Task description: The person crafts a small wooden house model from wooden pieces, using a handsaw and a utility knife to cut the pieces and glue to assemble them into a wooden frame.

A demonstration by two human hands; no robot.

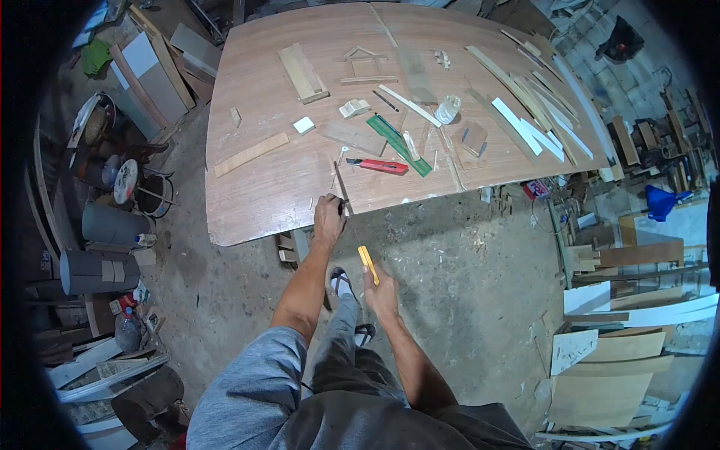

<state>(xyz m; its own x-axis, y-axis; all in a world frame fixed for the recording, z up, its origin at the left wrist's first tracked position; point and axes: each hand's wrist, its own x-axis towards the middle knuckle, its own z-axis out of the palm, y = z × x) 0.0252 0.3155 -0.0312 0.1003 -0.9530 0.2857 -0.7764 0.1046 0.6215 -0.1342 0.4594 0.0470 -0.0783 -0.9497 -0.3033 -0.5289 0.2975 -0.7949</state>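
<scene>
At the near edge of the table (pixel 262 202), my left hand (pixel 328 219) is closed on a thin brown wooden strip (pixel 341 182), pressing it close to the edge. The strip's far end points away over the tabletop. Lower and to the right, over the floor, my right hand (pixel 382 295) grips a yellow utility knife (pixel 367 259) that points up toward the table edge. Just beyond the strip lies a red utility knife (pixel 382 166) beside a green ruler-like strip (pixel 386 133). A small white piece (pixel 304 125) sits farther left on the table.
Long wooden strips (pixel 517 97) lie on the table's right side, near a clear plastic cup (pixel 448 110). A small wooden house-shaped frame (pixel 365 60) and a flat board (pixel 301 71) are at the back. Boards (pixel 607 390) lean at right; grey cylinders (pixel 97 271) stand left.
</scene>
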